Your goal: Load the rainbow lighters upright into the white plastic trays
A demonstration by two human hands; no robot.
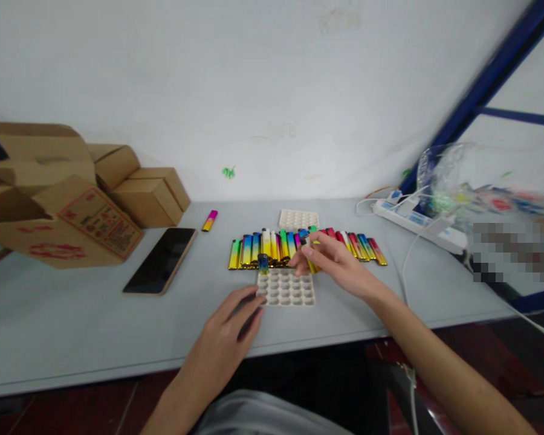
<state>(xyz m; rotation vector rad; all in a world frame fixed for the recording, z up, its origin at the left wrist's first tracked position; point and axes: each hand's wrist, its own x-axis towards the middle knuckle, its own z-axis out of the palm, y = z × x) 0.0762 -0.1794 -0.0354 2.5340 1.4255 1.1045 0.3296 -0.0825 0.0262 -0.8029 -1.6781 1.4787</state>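
A white tray point(285, 287) with rows of round holes lies in front of me. One blue and yellow lighter point(263, 264) stands upright in its back left corner. My left hand point(229, 323) is at the tray's left edge, fingers apart, the fingertips touching it. Over the tray's back right side, my right hand point(330, 257) pinches a lighter point(313, 264) whose yellow end points down; the fingers hide part of it. Behind the tray, many shiny lighters point(256, 244) in several colours lie side by side in a long row, partly covered by my right hand.
Another white holed tray point(298, 219) sits behind the row. A single pink and yellow lighter point(210, 220) lies apart at the left, near a dark phone point(161, 261). Cardboard boxes point(86, 226) stand at far left. At right are a power strip point(421, 226), cables and a plastic bag point(448, 181).
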